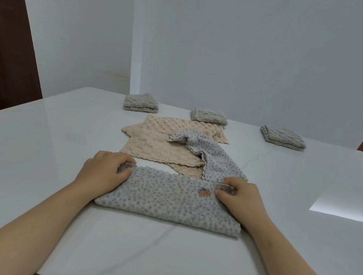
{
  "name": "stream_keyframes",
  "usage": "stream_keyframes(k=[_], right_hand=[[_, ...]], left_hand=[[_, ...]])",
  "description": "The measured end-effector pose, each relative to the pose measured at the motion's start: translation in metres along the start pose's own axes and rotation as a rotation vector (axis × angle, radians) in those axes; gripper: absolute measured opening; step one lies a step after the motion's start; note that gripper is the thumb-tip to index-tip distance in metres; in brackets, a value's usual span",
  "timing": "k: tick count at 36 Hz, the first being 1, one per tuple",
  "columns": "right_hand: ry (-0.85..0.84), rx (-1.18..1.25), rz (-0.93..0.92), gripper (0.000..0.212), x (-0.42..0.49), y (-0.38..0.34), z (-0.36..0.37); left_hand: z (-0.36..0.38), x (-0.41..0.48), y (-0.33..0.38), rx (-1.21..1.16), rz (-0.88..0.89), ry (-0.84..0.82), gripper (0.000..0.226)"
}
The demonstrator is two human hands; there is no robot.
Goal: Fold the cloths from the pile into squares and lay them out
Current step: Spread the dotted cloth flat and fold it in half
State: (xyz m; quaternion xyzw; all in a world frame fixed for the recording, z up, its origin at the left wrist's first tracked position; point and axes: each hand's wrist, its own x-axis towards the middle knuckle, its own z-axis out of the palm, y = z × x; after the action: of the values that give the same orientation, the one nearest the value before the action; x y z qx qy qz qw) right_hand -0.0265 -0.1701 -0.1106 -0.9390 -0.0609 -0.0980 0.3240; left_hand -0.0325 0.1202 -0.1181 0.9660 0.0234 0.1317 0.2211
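Head view: you face a white desk (37, 141); the cloth (167, 202) lies nearest you, folded once into a long band.
Cloth: grey, dotted and nubbly, with a small orange motif (203, 193) near its right end.
Left hand (104, 173): fingers curled, pinching the band's far left corner.
Right hand (241, 198): fingers pinching the far right corner, just beside the motif.
Pile (163, 144): just beyond the band, beige cloths lie flat with a second grey cloth (216, 160) draped over them; its near end reaches your right hand.
Squares: three finished ones sit well apart along the far edge: left square (141, 102), middle square (208, 116), right square (283, 138).
Handling: it looks light, soft and limp; expect it to sag when lifted and to slide on the glossy desk.
Where to hold: take the corners, pinching both layers together so the edges line up.
Next step: probably bring one end over the other to make a square, then press it flat.
Risk: your right hand could catch the second grey cloth along with yours.
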Motion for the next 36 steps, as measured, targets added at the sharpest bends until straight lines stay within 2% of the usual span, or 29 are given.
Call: stream_keyframes(k=[2,5,8,17,21,26,30,33,36], right_hand=[[-0.015,-0.003,0.02,0.024,0.001,0.0,0.0],[-0.023,-0.043,0.025,0.004,0.003,0.0,0.001],[-0.009,-0.072,0.023,0.014,0.003,0.001,0.002],[0.003,-0.055,-0.021,0.003,0.001,0.0,0.002],[0.016,0.015,-0.05,0.025,-0.002,-0.001,0.0],[0.076,0.21,-0.028,0.028,-0.008,-0.001,-0.005],[0.092,0.323,-0.013,0.027,-0.011,-0.001,-0.008],[0.05,0.335,-0.015,0.024,-0.011,0.0,-0.01],[0.007,0.287,-0.037,0.03,-0.009,0.0,-0.01]], left_hand=[[-0.001,0.0,0.002,0.025,0.002,-0.018,0.018],[-0.004,-0.002,0.004,-0.01,0.032,-0.027,0.009],[-0.006,-0.003,0.005,-0.05,0.051,-0.041,0.014],[-0.009,-0.009,0.008,-0.179,0.053,-0.055,0.021],[-0.009,-0.011,0.006,-0.312,0.033,-0.003,0.02],[-0.013,-0.011,0.003,-0.507,0.003,0.12,0.024],[-0.015,-0.013,0.004,-0.605,-0.031,0.018,0.028],[-0.016,-0.013,0.005,-0.565,-0.034,-0.047,0.028],[-0.016,-0.013,0.004,-0.517,0.003,-0.063,0.034]])
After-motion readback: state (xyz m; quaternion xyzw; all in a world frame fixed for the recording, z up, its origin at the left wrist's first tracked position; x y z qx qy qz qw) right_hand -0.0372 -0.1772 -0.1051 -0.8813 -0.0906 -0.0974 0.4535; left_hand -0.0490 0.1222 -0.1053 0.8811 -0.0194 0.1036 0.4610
